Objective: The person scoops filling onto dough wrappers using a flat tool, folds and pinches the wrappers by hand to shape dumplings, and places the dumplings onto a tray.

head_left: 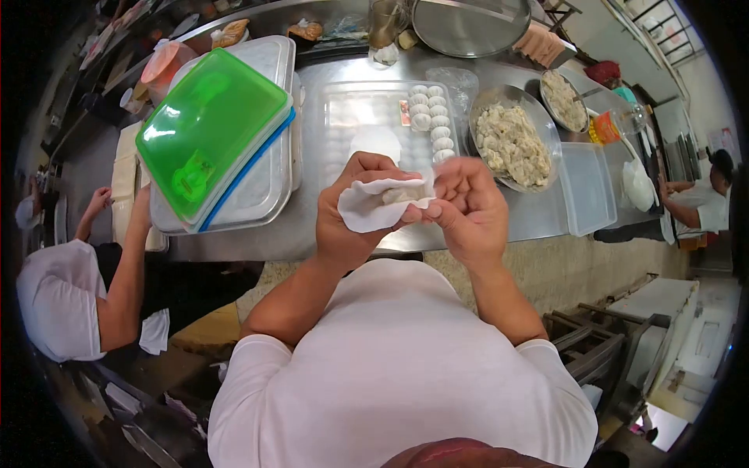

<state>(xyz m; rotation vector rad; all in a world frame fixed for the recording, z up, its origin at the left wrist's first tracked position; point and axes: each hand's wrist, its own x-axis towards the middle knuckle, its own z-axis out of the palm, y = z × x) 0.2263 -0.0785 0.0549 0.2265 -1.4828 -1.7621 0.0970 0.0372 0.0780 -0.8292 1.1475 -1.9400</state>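
Note:
A white dough wrapper [360, 209] with pale filling [399, 195] in its fold is held between my two hands. My left hand [349, 214] cups it from the left and below. On its right edge, the thumb and fingers of my right hand [470, 210] pinch the dough. Just beyond my hands, a stack of round white wrappers [376, 145] lies at the lidded clear tray [343, 97]. Several pleated dumplings [440, 122] stand in rows on the tray's right side. To the right, a metal bowl [551, 140] holds chunky pale filling.
Stacked containers with a green lid [214, 125] stand on the left. An empty plastic tray [587, 187] and a smaller bowl of filling [563, 101] are on the right. A round metal tray [472, 27] is behind. Co-workers stand at far left [66, 300] and far right [706, 204].

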